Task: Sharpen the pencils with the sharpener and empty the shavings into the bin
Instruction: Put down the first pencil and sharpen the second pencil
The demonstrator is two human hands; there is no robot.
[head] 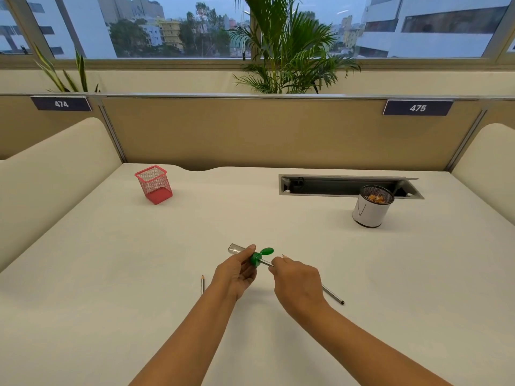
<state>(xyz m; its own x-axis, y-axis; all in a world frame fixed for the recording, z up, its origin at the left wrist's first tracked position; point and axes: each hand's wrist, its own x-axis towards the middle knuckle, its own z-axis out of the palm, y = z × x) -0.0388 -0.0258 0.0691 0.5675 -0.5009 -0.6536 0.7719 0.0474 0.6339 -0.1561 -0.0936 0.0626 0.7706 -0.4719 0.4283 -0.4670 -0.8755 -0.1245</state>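
On the pale surface [278, 213], the partition carries labels [417, 108] reading 474 and 475. A white bin [369, 210] holds shavings. The left hand [237, 271] grips the green-capped sharpener [255, 258]; the right hand [298, 282] pinches a pencil [333, 295] entering it.

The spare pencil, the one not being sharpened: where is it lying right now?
In the head view the spare pencil lies flat on the white desk, just left of the left hand that holds the sharpener, well in front of the red mesh holder.
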